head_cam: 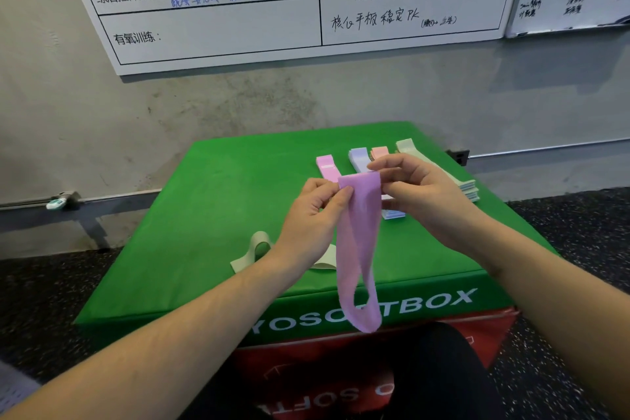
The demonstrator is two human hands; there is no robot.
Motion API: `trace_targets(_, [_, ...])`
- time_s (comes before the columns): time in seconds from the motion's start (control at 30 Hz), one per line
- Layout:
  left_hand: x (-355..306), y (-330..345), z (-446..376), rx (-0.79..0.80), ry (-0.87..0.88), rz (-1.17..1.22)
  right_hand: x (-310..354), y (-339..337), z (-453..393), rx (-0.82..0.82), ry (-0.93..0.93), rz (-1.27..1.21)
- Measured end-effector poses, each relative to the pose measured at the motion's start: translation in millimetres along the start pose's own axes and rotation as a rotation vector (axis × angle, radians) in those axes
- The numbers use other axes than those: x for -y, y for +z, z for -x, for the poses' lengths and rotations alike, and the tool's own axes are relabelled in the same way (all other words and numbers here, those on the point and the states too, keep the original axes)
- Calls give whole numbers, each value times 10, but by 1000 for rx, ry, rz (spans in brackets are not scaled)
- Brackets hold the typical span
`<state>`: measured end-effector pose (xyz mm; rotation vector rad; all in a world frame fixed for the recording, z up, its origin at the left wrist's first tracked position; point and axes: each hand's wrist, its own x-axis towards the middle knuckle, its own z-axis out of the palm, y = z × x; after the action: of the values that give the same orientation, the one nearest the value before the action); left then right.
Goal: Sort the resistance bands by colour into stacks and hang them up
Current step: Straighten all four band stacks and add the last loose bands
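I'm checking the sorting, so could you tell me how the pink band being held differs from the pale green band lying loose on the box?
The pink band hangs as an open loop, pinched at its top by the left hand and right hand; the pale green band lies crumpled and untouched on the green box, partly behind the left wrist. They differ in colour. Neither is stacked yet.

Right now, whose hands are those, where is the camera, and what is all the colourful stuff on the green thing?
There is one picture, taken by a camera worn on a person's head, looking down at their own hands. No machine here. The left hand and right hand both pinch the top of a pink band, a stretchy exercise loop that hangs down. The green box is a soft gym box used as a table. On it lie neat stacks: pink stack, purple stack, peach stack, pale green stack. One loose pale green band waits near the left arm.
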<state>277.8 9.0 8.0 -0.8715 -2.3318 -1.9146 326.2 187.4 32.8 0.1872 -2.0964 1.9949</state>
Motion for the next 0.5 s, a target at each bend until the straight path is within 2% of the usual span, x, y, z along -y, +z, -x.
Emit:
trace_targets(0.07, [27,-4,-15,-6,35,-52,4,-16,12,17,60,-68])
trace_targets(0.13, [18,-9,-15,12,28,-25,-4,-18,20,11,78,-9])
trace_targets(0.23, [6,12,7,41,30,3,-37,-5,3,-45,22,135])
trace_targets(0.5, [59,85,-3,112,2,95,-79,12,-66,-72,-53,89])
